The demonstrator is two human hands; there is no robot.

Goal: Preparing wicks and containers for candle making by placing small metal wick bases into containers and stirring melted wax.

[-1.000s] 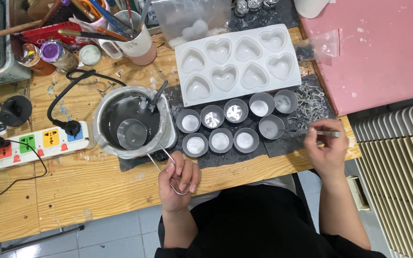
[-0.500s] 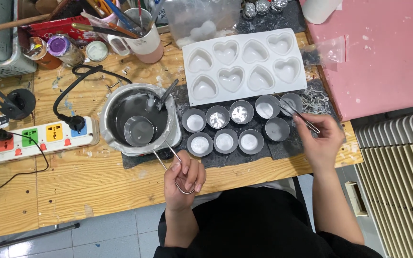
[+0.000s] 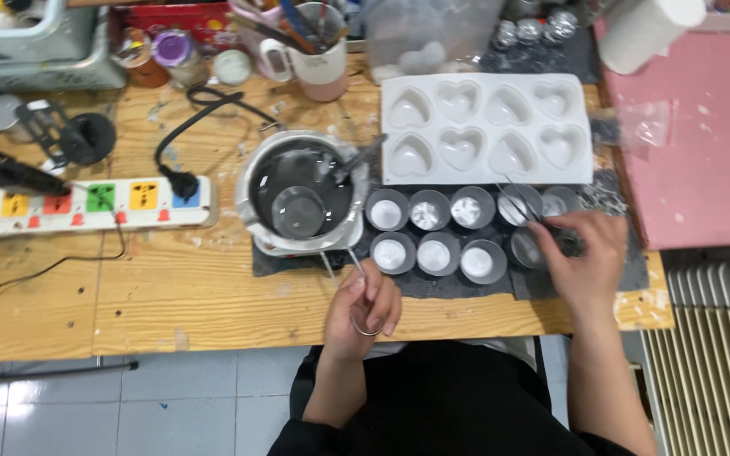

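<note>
While the left hand [image 3: 363,306] grips the wire handle [image 3: 350,268] of the small ladle [image 3: 298,211], the ladle's bowl sits inside the melting pot [image 3: 303,192], which holds dark liquid, probably molten wax. Ladle looks light and stiff; hot at the bowl end, I'd judge, so the wire loop is the place to hold it. A spoon [image 3: 355,162] leans on the pot's right rim.

Right of the pot: two rows of small round metal cups [image 3: 433,229] on a dark mat [image 3: 500,283], most holding white set wax; thin-walled, light, likely easy to tip. Behind them, a white heart-shaped mould tray [image 3: 485,128], cavities look empty; probably flexible.

Further right of the pot, the right hand [image 3: 580,257] pinches thin metal tweezers [image 3: 519,199] over the end cups. Can't tell what the tips hold. Springy and slim, best pinched mid-shaft.
</note>
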